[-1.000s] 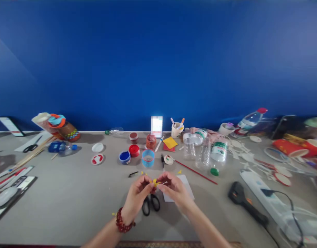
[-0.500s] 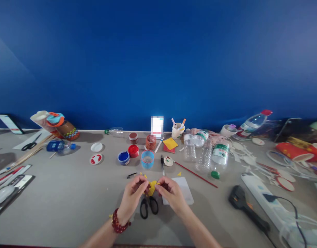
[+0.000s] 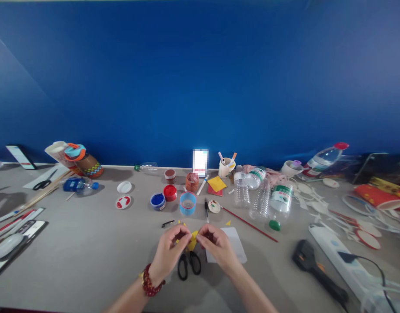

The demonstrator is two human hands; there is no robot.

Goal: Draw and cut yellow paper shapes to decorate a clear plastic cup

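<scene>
My left hand (image 3: 174, 244), with a red bead bracelet (image 3: 150, 281) on its wrist, holds thumb and fingertips pinched together. Facing it, my right hand (image 3: 217, 244) is pinched too, its tips a short way from the left ones. Whatever sits between the fingertips is too small to make out. Yellow paper (image 3: 193, 240) shows in the gap between the hands, partly hidden by the fingers. Just below lie black-handled scissors (image 3: 189, 265), their blades covered by the hands and paper. A white sheet (image 3: 235, 245) lies partly beneath my right hand.
Beyond the hands stand a blue-rimmed cup (image 3: 187, 203), a blue paint jar (image 3: 158, 201) and a red paint jar (image 3: 170, 192). A red brush (image 3: 252, 222) lies to the right, near several plastic bottles (image 3: 281, 200). A black glue gun (image 3: 312, 265) and power strip (image 3: 337, 261) are farther right.
The whole view has shifted slightly, with things appearing a little lower and to the right. My fingertips have come a bit closer together over the yellow paper.
</scene>
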